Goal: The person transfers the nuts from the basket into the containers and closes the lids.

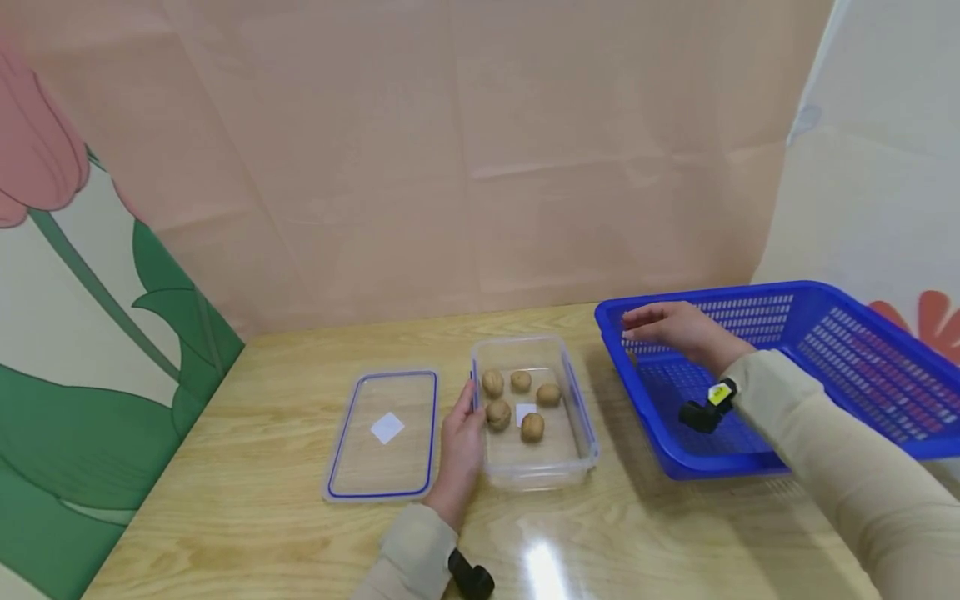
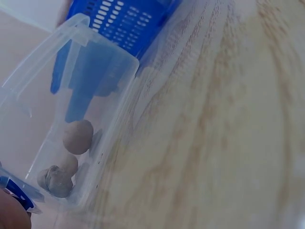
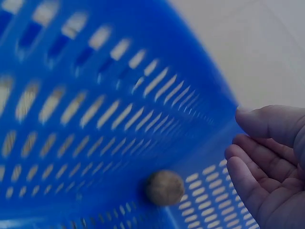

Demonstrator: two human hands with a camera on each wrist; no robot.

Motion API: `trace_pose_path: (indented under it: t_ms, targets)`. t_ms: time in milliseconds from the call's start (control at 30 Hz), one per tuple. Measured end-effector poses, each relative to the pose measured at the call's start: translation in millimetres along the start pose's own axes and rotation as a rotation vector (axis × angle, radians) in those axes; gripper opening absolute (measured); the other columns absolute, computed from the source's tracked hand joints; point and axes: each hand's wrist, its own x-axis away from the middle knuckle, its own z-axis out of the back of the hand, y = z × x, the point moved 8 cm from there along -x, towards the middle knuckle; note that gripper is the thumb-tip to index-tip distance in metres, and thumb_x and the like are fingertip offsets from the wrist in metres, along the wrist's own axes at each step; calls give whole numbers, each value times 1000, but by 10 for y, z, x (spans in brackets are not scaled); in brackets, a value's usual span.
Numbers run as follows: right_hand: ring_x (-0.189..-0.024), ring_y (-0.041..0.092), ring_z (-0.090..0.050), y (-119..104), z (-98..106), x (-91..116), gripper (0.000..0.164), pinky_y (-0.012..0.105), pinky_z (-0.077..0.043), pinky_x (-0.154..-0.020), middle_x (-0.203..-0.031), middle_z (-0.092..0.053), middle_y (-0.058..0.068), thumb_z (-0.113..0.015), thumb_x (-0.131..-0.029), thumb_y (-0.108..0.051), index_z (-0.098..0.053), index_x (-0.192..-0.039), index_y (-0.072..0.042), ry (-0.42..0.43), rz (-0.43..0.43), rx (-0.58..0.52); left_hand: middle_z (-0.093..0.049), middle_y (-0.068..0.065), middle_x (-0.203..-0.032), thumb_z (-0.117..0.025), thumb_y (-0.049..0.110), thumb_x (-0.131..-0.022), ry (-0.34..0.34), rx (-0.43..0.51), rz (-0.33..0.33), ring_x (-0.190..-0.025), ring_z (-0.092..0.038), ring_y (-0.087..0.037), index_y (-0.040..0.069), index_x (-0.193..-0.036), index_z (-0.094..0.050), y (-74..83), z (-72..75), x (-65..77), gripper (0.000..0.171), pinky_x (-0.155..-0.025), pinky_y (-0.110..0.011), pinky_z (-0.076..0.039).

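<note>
My left hand (image 1: 461,442) rests along the left wall of a clear plastic box (image 1: 536,477). Several walnuts (image 1: 532,427) lie on the box's floor around a white square. In the left wrist view, only a bit of the left hand (image 2: 13,212) shows, beside a blue edge of the box. Inside the near-left part of a blue plastic basket (image 1: 660,454), my right hand (image 1: 678,329) hovers with nothing in its loosely bent fingers. One walnut (image 3: 165,187) sits in the basket's corner, below and apart from the right hand (image 3: 271,162) in the right wrist view.
A clear lid (image 1: 352,458) with a blue seal and a white square lies flat on the wooden table (image 1: 247,500), left of the left hand. Behind the table hangs a pinkish-beige sheet (image 1: 360,167). The basket's raised rim stands right of the box.
</note>
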Motion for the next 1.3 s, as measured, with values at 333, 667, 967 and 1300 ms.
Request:
trace_pose_path:
  t_ms: [333, 667, 967, 1300]
  targets:
    - [-88, 5, -60, 138, -46, -93, 44, 27, -53, -84, -114, -61, 26, -65, -82, -4, -53, -120, 14, -22, 50, 9, -28, -16, -148, -38, 1, -93, -1, 8, -23, -137, -24, -31, -1, -142, -29, 29, 2, -2, 50, -114, -42, -19]
    - [-95, 14, -61, 286, -81, -158, 49, 16, -48, -79, -115, -60, 28, -70, -75, -3, -53, -119, 15, -61, 42, 72, -27, -16, -149, -38, 1, -93, -12, 8, -18, -138, -23, -31, 0, -142, -29, 23, -17, 20, 50, -114, -42, -17]
    - [-102, 36, -58, 337, -151, -193, 48, 46, -47, -93, -110, -62, 28, -70, -72, -3, -55, -114, 15, -82, 14, 176, -27, -16, -148, -38, 1, -93, -2, 17, -34, -138, -23, -30, -2, -142, -29, 36, -6, -2, 50, -114, -42, -17]
    - [-96, 35, -58, 400, -209, -197, 48, 46, -49, -87, -104, -63, 28, -71, -69, -2, -56, -112, 16, -59, -30, 230, -29, -16, -148, -38, -1, -92, 5, -4, -25, -137, -25, -31, -2, -141, -30, 20, 2, -10, 49, -114, -42, -19]
